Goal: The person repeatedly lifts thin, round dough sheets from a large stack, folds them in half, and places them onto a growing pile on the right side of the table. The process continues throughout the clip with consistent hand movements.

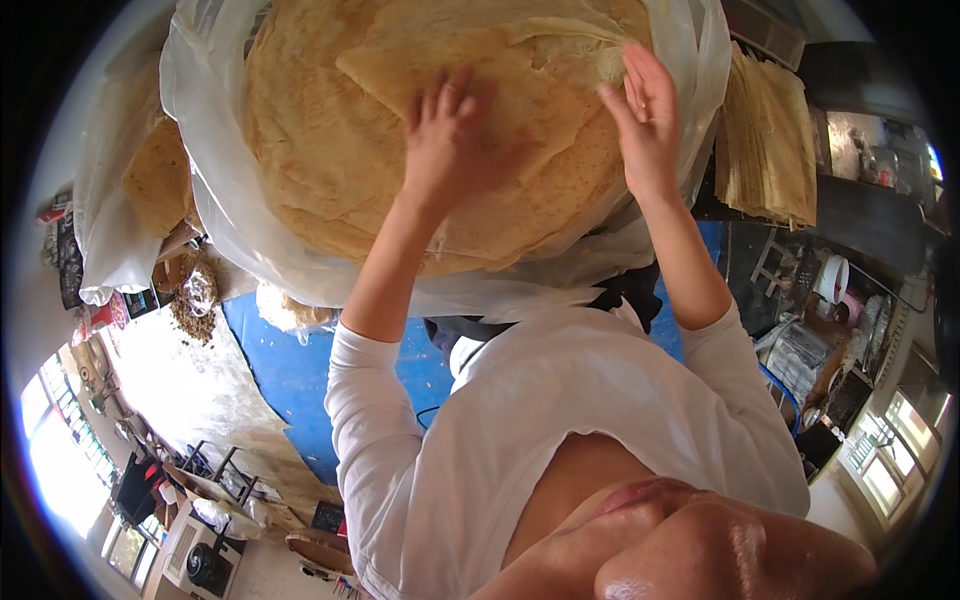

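A broad stack of thin, brown flatbread sheets (322, 150) lies before me on translucent plastic sheeting (217, 195). On its top, one sheet (375, 64) is partly folded, with a creased, torn-looking part at the upper right. My left hand (450, 139), blurred, is palm down over the upper sheet with its fingers apart. At the right edge of the bread is my right hand (651, 112), its fingertips by the creased sheet edge and its thumb spread away from them. Whether it pinches that edge is unclear.
Folded flatbread (765, 142) hangs in a layered pile at the right. More flatbread (157, 180) lies by plastic at the left. Below are a blue floor covering (360, 375) and a bag (289, 307). A white bucket (831, 279) and clutter stand at the right.
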`<state>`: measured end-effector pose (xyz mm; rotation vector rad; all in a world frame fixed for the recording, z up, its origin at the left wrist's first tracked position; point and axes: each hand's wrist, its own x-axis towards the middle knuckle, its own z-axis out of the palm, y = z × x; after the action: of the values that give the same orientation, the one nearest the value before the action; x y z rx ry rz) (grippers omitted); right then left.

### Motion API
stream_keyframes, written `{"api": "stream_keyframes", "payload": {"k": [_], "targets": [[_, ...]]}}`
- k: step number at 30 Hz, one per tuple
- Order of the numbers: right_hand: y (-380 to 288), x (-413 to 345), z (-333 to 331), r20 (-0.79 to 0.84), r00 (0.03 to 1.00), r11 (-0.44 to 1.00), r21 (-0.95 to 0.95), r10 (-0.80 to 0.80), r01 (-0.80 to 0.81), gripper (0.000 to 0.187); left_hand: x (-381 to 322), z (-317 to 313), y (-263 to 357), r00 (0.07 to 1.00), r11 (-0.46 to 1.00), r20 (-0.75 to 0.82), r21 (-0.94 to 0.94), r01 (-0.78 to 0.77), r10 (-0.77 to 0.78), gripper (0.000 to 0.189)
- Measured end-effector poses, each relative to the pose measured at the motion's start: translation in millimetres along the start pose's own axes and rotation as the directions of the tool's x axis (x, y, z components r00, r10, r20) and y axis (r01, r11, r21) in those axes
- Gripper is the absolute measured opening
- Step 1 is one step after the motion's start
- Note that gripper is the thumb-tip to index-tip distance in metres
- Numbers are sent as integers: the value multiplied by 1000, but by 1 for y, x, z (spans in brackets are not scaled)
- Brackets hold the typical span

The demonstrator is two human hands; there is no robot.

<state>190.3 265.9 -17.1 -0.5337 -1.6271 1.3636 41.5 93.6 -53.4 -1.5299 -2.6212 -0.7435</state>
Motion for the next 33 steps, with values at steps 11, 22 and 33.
{"api": "stream_keyframes", "payload": {"k": [11,22,33], "targets": [[18,11,-12,843,511,594,-499,166,631,84,-22,-24,23,814,19,128,-986,168,-566,47],[-25,-42,8,948,260,748,-307,184,589,72,-30,-113,2,872,798,-25,-415,437,-490,29],[14,-24,-27,868,390,951,-291,308,-103,56,128,-34,-86,496,700,741,-640,317,453,36]]}}
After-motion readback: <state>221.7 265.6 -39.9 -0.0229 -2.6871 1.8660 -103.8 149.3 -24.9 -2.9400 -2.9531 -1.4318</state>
